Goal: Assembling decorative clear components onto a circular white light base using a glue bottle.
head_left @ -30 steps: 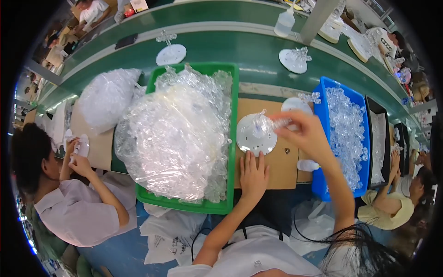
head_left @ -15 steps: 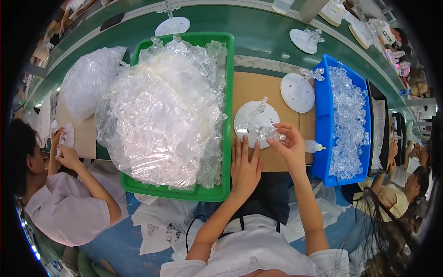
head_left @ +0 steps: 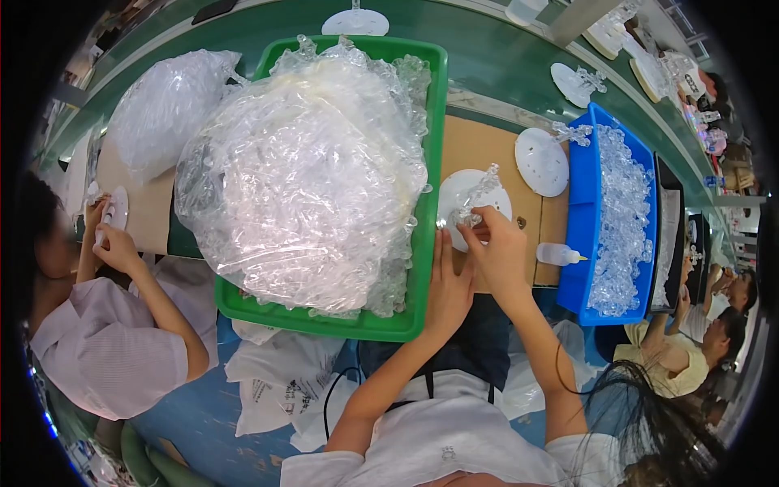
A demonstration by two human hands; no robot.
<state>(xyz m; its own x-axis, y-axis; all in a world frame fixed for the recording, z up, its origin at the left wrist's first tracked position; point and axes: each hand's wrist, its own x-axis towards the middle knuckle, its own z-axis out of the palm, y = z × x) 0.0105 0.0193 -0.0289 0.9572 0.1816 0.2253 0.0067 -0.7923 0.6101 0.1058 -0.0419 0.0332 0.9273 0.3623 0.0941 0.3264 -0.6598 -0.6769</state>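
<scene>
In front of me lies a white round disc (head_left: pixel 497 197) with clear plastic parts standing on it. My right hand (head_left: pixel 501 253) is closed in a pinch at the near-left part of the disc, its fingertips on a clear plastic piece (head_left: pixel 465 213), partly hidden by the fingers. Fingers stretched out, my left hand (head_left: pixel 449 286) rests at the disc's near-left edge, beside the green tray. A second white disc (head_left: pixel 541 166), with a clear piece on its upper right, lies farther right. Near my right hand a small squeeze bottle (head_left: pixel 558 255) with a yellowish tip lies on its side.
A green tray (head_left: pixel 436 122) at left holds a large clear bag over many clear pieces. At right stands a blue bin (head_left: pixel 578 211) full of clear plastic pieces. Cardboard (head_left: pixel 479 142) lies under the discs. Another person (head_left: pixel 122 325) works at far left.
My right hand has shifted left and its fingers have drawn together on the clear piece. My left hand has moved slightly up and right, with its fingers closer together. The whole view has shifted.
</scene>
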